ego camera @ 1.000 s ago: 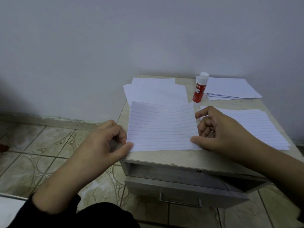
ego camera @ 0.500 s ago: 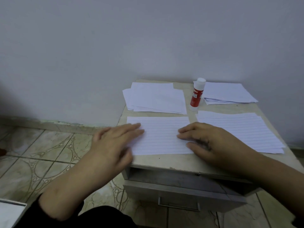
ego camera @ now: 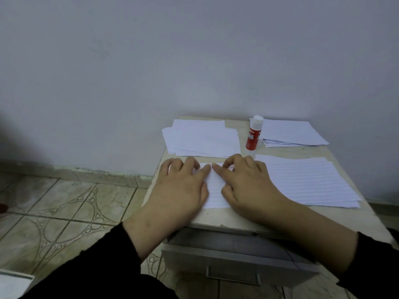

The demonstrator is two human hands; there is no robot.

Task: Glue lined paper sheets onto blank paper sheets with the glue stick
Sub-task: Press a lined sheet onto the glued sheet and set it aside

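On the small beige tabletop [ego camera: 278,219], a white lined paper sheet [ego camera: 217,190] lies at the near middle. The left hand [ego camera: 183,186] rests flat on its 9 o'clock side, the right hand [ego camera: 248,182] on its 3 o'clock side, forefingers almost touching. At 12 o'clock from this sheet lies a loose pile of blank white sheets [ego camera: 203,139]. At 1 o'clock stands the red glue stick with white cap [ego camera: 253,133], upright. At 3 o'clock lies a stack of lined white sheets [ego camera: 311,182], and behind it, at 2 o'clock, another stack of blank white sheets [ego camera: 291,133]. A grey metal drawer [ego camera: 233,253] is below the tabletop's front edge.
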